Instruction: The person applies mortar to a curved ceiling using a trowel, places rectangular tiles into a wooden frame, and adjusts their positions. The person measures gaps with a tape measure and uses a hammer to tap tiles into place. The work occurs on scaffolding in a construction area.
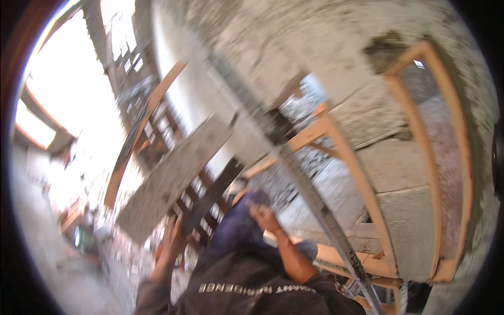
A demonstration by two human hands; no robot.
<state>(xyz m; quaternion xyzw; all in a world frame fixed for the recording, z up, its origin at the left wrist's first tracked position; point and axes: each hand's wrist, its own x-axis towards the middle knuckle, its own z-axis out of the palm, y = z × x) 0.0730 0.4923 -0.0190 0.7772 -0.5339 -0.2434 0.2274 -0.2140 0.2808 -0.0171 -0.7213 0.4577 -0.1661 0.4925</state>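
Overhead, my left hand (172, 239) grips the grey mortar-caked board (170, 178) left of centre, my right hand (264, 216) half-open; tilting could drop it.

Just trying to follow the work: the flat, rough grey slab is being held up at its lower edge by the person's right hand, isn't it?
Not quite. The head view shows the left hand at the lower edge of the flat, rough grey slab, holding it up. The right hand is raised apart from it, over to the right.
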